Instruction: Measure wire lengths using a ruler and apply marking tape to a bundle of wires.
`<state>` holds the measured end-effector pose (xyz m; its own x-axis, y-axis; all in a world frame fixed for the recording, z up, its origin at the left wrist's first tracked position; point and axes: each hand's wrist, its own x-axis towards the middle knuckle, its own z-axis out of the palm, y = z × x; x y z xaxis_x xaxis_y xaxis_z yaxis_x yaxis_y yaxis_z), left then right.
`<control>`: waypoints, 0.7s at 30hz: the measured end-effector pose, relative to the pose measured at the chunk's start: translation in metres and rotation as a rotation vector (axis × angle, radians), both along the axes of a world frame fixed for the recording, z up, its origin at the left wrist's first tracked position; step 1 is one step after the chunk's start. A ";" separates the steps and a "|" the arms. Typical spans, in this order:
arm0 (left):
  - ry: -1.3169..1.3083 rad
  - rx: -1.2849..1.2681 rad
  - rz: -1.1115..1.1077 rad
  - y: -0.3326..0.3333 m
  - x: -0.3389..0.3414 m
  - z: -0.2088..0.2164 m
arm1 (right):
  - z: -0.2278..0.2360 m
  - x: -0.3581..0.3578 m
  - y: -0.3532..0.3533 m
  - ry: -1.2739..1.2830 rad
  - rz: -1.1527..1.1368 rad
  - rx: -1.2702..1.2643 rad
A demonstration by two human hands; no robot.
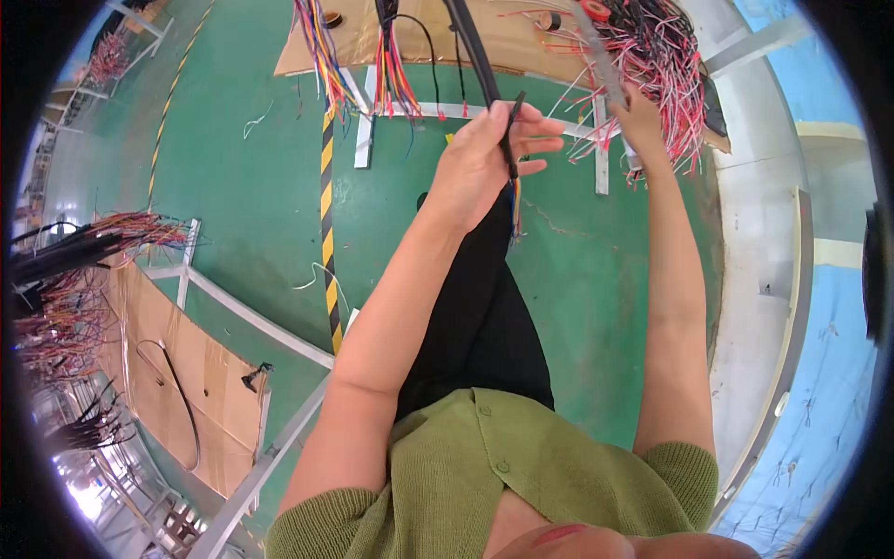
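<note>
My left hand (480,160) pinches a black sleeved cable (477,58) between thumb and palm, with the other fingers spread out. Short coloured wires (516,207) stick out of the cable's lower end, below the hand. A pointed black piece (518,110) lies along the cable by the fingers. On the right, my right hand (641,123) closes at a long grey strip (598,45), which slants down from the top edge. Its fingertips are partly hidden. Beside that hand spreads a big tangle of red, white and black wires (666,74).
A cardboard-covered bench (521,56) on white metal legs stands ahead, bearing tape rolls (551,20). Bundles of coloured wires (391,79) hang off its edge. At left, another cardboard panel (186,373) rests on a white frame (256,317), near more wire bundles (84,247).
</note>
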<state>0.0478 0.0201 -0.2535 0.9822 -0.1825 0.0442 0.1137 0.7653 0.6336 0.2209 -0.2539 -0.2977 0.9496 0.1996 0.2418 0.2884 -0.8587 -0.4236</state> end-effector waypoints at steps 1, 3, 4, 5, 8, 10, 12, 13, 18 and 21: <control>-0.005 0.009 -0.029 -0.004 0.002 0.002 | 0.001 -0.001 -0.020 -0.057 0.037 -0.041; 0.044 -0.030 -0.070 -0.001 0.000 0.006 | -0.002 -0.031 -0.018 -0.162 0.039 0.105; 0.046 -0.034 -0.070 -0.001 -0.002 0.011 | 0.003 -0.058 -0.017 -0.280 0.034 0.234; 0.109 -0.083 -0.074 0.000 -0.003 0.016 | 0.021 -0.097 -0.005 -0.156 0.021 0.351; 0.192 -0.191 -0.082 0.008 -0.007 0.024 | 0.047 -0.220 0.014 0.107 0.159 0.393; 0.221 -0.241 -0.112 0.005 -0.008 0.030 | 0.057 -0.280 0.017 0.251 0.211 0.331; 0.191 -0.265 -0.082 0.000 -0.009 0.037 | 0.061 -0.306 0.017 0.325 0.198 0.354; 0.165 -0.251 -0.078 -0.003 -0.008 0.036 | 0.063 -0.313 0.015 0.360 0.185 0.347; 0.141 -0.285 -0.067 -0.013 -0.010 0.039 | 0.061 -0.324 0.010 0.431 0.129 0.379; 0.166 -0.293 -0.058 -0.014 -0.015 0.045 | 0.059 -0.327 0.010 0.399 0.166 0.373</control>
